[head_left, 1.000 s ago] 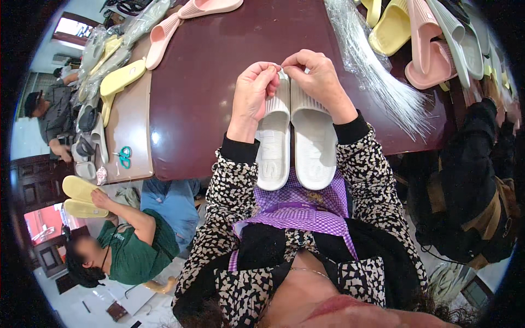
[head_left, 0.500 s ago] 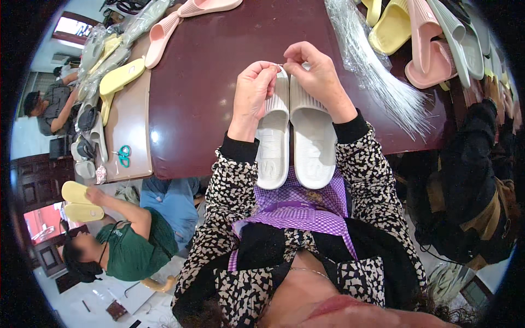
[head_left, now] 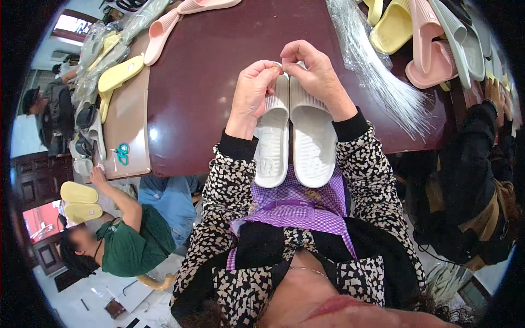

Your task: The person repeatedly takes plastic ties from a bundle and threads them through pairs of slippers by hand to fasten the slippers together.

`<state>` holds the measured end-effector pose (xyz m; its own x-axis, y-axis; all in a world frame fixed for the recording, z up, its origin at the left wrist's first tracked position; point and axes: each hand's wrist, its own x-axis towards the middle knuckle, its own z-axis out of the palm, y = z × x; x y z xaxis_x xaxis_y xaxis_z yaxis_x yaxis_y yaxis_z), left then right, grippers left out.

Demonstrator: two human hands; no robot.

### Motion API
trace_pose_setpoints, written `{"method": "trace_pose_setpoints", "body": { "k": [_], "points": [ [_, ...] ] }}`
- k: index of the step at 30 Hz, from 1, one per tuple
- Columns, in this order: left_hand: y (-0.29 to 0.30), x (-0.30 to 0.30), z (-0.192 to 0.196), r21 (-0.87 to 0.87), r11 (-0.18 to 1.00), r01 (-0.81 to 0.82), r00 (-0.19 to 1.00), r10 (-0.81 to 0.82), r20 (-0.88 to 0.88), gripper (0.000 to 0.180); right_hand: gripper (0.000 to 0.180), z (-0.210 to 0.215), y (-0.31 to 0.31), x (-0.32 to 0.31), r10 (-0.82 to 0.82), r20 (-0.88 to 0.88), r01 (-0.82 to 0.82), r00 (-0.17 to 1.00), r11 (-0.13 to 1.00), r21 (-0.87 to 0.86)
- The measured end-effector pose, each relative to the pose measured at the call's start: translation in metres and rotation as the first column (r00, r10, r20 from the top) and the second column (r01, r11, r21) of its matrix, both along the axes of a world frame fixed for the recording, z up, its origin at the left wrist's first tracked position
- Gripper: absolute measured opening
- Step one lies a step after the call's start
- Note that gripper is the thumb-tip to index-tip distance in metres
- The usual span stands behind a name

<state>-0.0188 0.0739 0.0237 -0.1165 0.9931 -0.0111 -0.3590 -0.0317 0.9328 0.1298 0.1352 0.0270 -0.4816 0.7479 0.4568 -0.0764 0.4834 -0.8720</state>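
Observation:
A pair of light grey slide sandals (head_left: 272,147) lies side by side in front of me, heels toward me and reaching past the table edge above my purple checked apron. Over the front end of the left sandal, my left hand (head_left: 255,87) has its thumb and fingers pinched together. Close beside it, at the front of the right sandal, my right hand (head_left: 314,74) is curled with thumb and forefinger nearly meeting the left fingertips. Whatever is pinched between them is too small to make out.
The dark red table (head_left: 219,49) carries a bundle of thin white strands (head_left: 377,71) on the right, beside pink slides (head_left: 429,60) and a yellow slide (head_left: 392,30). Teal-handled scissors (head_left: 122,154) lie at left near another yellow slide (head_left: 120,79). Co-workers sit on both sides.
My hands stay at the sandals' front ends, with only slight finger shifts. At left, a co-worker in green has moved a hand from the yellow slides toward the table edge.

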Motion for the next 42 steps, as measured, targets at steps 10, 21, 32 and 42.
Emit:
{"method": "trace_pose_setpoints", "body": {
  "k": [10, 21, 32, 42],
  "points": [
    [0.005, -0.004, 0.001, 0.041, 0.972, -0.233, 0.972, 0.233, -0.008, 0.021, 0.012, 0.008, -0.017, 0.037, -0.413, -0.061, 0.418, 0.908, 0.899, 0.130],
    [-0.021, -0.050, -0.024, 0.068, 0.831, -0.552, 0.806, 0.553, -0.212, 0.017, 0.029, 0.005, -0.114, 0.054, -0.300, 0.519, 0.176, 0.800, 0.945, 0.274],
    [-0.024, -0.045, -0.027, 0.034, 0.856, -0.515, 0.836, 0.511, -0.199, 0.017, 0.023, -0.009, -0.079, 0.030, -0.582, 0.501, 0.482, 0.641, 0.813, 0.328],
    [-0.012, -0.049, -0.057, 0.020, 0.892, -0.451, 0.875, 0.447, -0.185, 0.016, 0.016, 0.206, 0.081, 0.230, -0.956, 0.291, -0.118, 0.032, 0.286, 0.951]
  ]
}}
